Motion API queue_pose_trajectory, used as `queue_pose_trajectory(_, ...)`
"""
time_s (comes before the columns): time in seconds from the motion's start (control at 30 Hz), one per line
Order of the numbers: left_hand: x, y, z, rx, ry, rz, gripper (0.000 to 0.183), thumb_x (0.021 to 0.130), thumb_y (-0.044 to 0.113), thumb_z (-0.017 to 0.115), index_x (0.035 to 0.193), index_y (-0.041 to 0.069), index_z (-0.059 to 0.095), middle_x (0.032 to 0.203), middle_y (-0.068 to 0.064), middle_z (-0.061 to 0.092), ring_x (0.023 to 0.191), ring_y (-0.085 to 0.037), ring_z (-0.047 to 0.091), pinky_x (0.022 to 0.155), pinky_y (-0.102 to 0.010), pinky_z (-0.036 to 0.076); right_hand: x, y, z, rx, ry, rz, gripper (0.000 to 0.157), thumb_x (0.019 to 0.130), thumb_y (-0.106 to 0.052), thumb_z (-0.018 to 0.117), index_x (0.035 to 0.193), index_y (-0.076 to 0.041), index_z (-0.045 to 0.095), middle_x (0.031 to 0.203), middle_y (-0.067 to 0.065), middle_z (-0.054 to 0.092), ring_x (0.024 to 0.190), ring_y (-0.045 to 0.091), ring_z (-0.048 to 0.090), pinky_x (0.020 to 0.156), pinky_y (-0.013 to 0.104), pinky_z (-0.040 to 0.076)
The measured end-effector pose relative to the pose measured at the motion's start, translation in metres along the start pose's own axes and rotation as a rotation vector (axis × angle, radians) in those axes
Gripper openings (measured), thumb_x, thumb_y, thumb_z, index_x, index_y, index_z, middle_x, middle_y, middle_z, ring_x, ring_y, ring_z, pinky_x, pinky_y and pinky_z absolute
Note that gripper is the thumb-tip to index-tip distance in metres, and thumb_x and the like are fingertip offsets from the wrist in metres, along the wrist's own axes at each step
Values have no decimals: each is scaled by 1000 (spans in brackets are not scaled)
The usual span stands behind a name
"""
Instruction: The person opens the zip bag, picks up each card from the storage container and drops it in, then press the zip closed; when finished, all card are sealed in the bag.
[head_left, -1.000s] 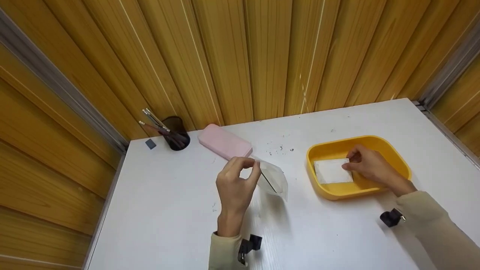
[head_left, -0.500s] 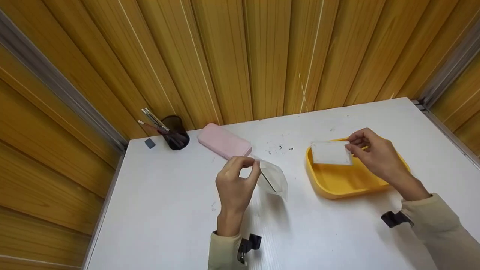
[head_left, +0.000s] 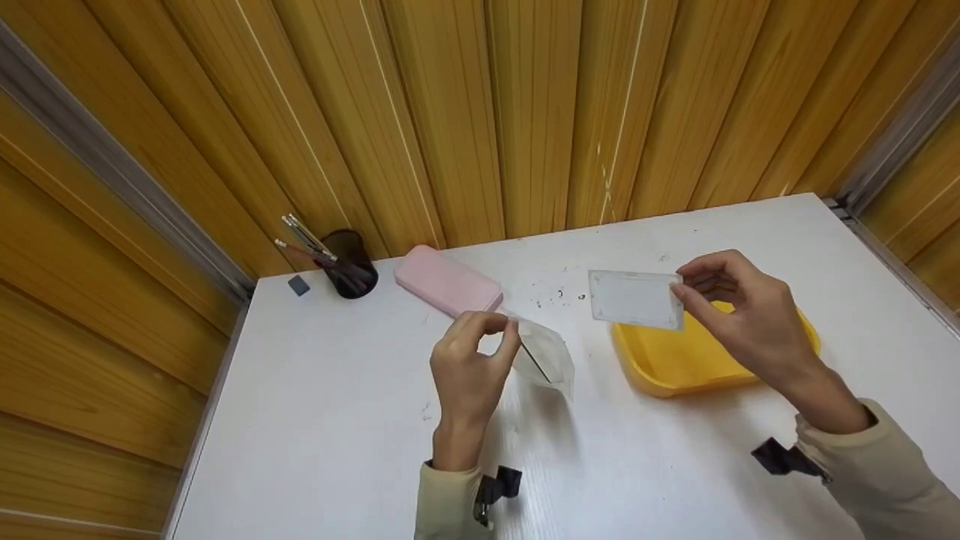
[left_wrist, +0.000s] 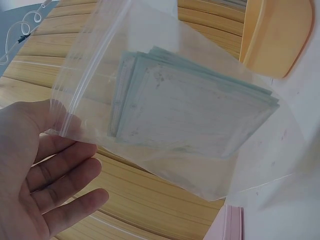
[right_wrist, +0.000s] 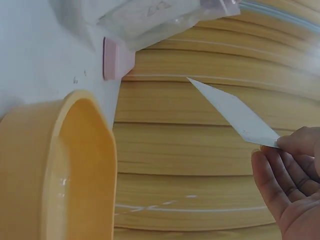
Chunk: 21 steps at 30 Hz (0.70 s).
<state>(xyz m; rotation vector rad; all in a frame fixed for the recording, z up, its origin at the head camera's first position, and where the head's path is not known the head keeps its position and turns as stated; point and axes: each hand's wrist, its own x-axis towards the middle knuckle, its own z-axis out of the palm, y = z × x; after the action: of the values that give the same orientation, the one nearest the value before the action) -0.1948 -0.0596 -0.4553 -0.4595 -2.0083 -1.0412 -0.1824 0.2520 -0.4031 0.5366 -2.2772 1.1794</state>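
Observation:
My left hand [head_left: 471, 367] pinches the zip edge of a clear zip bag [left_wrist: 200, 175] between thumb and forefinger. Several flat white cards [left_wrist: 195, 105] with greenish edges lie stacked inside it, as the left wrist view shows. In the head view the bag hangs tilted over the table. My right hand [head_left: 750, 322] pinches one white card [head_left: 636, 300] by its right end. That card is held above the left rim of the yellow tray [head_left: 637, 367], apart from the bag. The right wrist view shows the card [right_wrist: 237, 115] edge-on, thumb on one face, fingers behind.
A pink case [head_left: 448, 280] lies behind the bag. At the back left stand a dark pencil cup [head_left: 351, 266] with several pencils and a small grey-blue block [head_left: 298, 285]. Wood-patterned panels [head_left: 540, 112] rise along the back edge of the white table [head_left: 322, 420].
My right hand has lifted the white card out of the yellow tray and brought it leftward, toward the bag. My left hand and the bag have stayed in place.

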Motion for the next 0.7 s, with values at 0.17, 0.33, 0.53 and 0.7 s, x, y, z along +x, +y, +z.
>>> queue_pose_trajectory(0.17,0,0,-1,-1,-1,-9,14,83,0,84,84,8,74,80,1,73,75,-13,71,70,-31,60,-2,-23,3,47,2,-94,36,82,22,78,113,10,65,104,11,73,87,6,68,79,13,56)
queue_pose_trajectory(0.33,0,0,-1,5,0,-7,13,83,0,84,84,8,74,80,1,74,74,-14,71,69,-32,60,-3,-42,5,88,2,-177,41,74,28,78,108,10,66,101,10,73,85,7,68,76,15,57)
queue_pose_trajectory(0.53,1,1,-1,16,-7,-9,11,84,1,84,84,8,75,80,0,74,75,-14,72,69,-31,61,-7,-58,9,105,-14,-229,41,72,25,79,107,7,68,101,8,75,85,8,70,76,16,58)
queue_pose_trajectory(0.7,1,1,-1,16,-15,-22,11,84,1,84,84,7,75,81,0,74,75,-15,72,69,-32,61,-9,-63,16,120,-27,-264,21,95,-10,80,107,4,70,100,7,75,83,11,70,77,17,58)
